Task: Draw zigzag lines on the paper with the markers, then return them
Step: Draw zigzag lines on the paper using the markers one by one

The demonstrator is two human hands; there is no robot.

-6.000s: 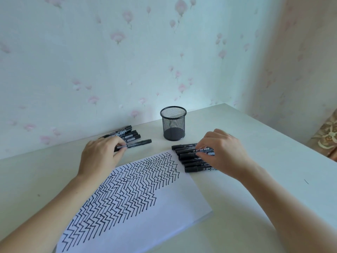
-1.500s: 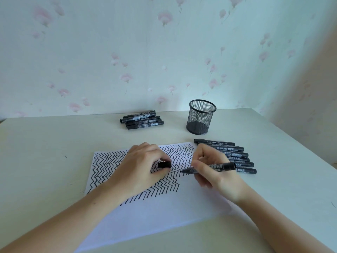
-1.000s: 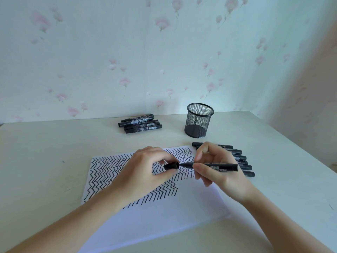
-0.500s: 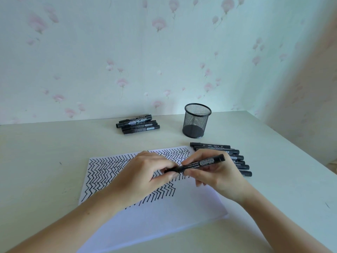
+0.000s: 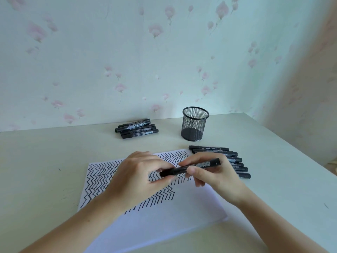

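Both hands hold one black marker [image 5: 193,167] above the white paper [image 5: 164,223], which is covered with black zigzag lines over its upper half. My left hand [image 5: 138,178] pinches the marker's cap end. My right hand [image 5: 209,178] grips the barrel between thumb and fingers. The cap sits on the marker. A row of several black markers [image 5: 231,159] lies right of the paper, partly hidden by my right hand. Another pile of black markers [image 5: 136,128] lies at the back of the table.
A black mesh pen cup [image 5: 194,124] stands at the back, right of the far marker pile. The pale table [image 5: 36,170] meets a flowered wall behind. The table's right edge runs diagonally at the far right.
My left hand brought the loose cap to the marker's tip and pressed it on. The marker's far end has tilted upward a little in my right hand.
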